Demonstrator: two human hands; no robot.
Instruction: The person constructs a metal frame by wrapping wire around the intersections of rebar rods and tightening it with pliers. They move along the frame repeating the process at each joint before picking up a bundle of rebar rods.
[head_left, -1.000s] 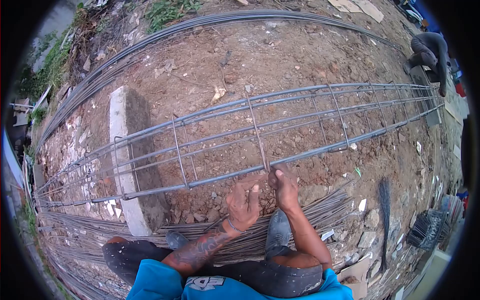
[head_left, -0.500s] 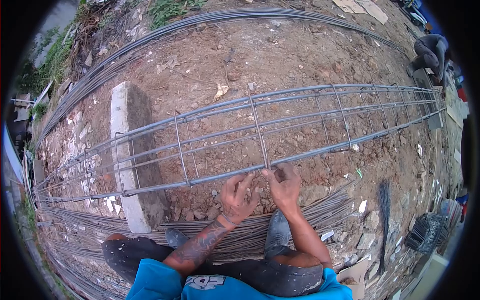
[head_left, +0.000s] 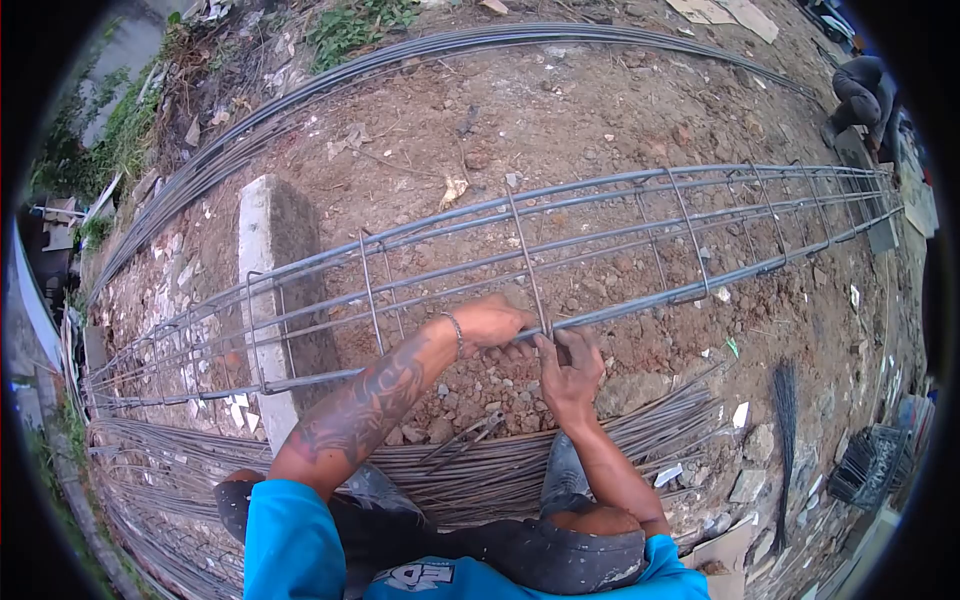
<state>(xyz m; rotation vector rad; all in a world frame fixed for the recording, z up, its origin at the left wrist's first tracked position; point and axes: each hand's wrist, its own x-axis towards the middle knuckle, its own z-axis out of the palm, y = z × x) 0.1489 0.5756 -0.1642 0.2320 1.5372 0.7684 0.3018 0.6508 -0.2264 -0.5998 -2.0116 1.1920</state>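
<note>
A long rebar cage (head_left: 430, 295) of steel bars and square stirrups stretches across the view. My left hand (head_left: 492, 325) reaches over its near lower bar, fingers curled down beside the foot of a stirrup (head_left: 528, 255). What those fingers pinch, if anything, is hidden. From below, my right hand (head_left: 570, 375) grips the same joint, thumb against the stirrup's foot and fingers behind the bar. A plier-like tool (head_left: 466, 442) lies on the thin rods near my feet.
A concrete block (head_left: 258, 225) sits under the cage at left. Thin steel rods (head_left: 500, 465) lie by my boots; long bars (head_left: 420, 48) curve along the far side. A dark wire bundle (head_left: 785, 450) lies at right. Another person (head_left: 862, 95) crouches at the cage's far end.
My left hand has gone from open below the bar to curled over it at the stirrup's foot. The plier-like tool shows from behind my forearm. My right hand stays at the joint.
</note>
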